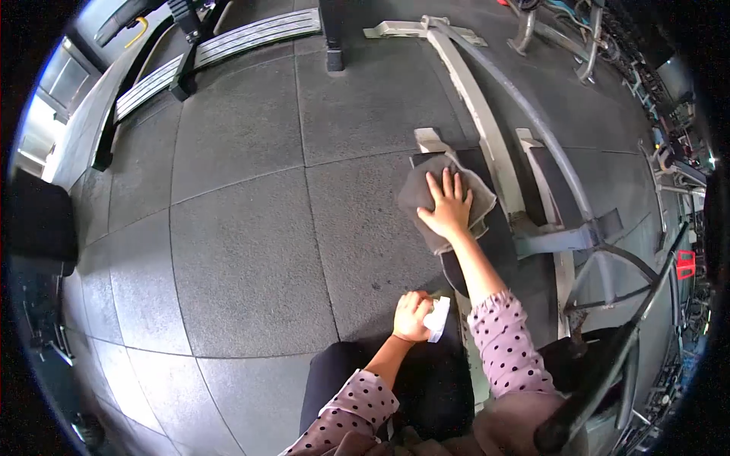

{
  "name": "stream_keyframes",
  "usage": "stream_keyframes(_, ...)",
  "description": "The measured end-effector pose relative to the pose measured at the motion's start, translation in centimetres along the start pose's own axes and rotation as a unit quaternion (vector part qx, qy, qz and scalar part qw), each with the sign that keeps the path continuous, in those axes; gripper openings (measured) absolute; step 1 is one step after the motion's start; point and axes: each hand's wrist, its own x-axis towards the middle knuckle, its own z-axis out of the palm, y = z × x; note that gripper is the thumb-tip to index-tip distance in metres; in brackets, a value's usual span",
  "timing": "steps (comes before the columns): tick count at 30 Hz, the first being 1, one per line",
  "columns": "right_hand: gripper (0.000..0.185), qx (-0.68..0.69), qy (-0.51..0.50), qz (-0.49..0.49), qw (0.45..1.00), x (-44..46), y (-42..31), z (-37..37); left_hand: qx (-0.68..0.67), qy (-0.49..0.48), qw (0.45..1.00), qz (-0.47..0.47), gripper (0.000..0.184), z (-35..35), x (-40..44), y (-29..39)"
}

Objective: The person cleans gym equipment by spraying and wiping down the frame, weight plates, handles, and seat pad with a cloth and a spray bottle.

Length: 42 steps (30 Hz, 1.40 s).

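My right hand (pixel 450 210) lies flat with its fingers spread on a grey-brown cloth (pixel 420 190). The cloth is draped over a long black pad (pixel 479 163), part of a gym machine, and hangs past the pad's left edge. My left hand (pixel 412 316) is closed around what looks like a spray bottle (pixel 437 319), held low above my lap. Its white head shows beside my fingers; most of the body is hidden by the hand.
The machine's pale frame beam (pixel 483 121) and curved grey tube (pixel 544 129) run to the right of the pad. A dark bar (pixel 608 357) slants up at lower right. Dark rubber tiles (pixel 243 258) cover the floor at left. A silver-topped rail (pixel 258 34) stands far off.
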Motion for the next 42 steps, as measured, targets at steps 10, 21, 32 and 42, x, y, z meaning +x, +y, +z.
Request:
stream_keyframes(10, 0.063, 0.038, 0.086, 0.000, 0.996, -16.2, 0.7, -1.9, 0.057, 0.027, 0.998, 0.030, 0.025, 1.9, -1.1, -1.5)
stream_keyframes(21, 0.044, 0.121, 0.132, 0.053, 0.982, -28.4, 5.2, 0.4, 0.165, 0.048, 0.968, 0.182, 0.030, 2.0, 0.0, -0.7)
stream_keyframes(32, 0.046, 0.852, 0.263, 0.322, 0.318, -39.4, 11.4, 2.0, 0.110, -0.218, 0.950, -0.196, 0.053, 4.1, -6.5, -11.6)
stream_keyframes(42, 0.064, 0.066, 0.047, 0.102, 0.991, -30.5, 7.1, 7.5, 0.184, -0.224, 0.947, -0.136, 0.051, 2.5, -6.5, -12.7)
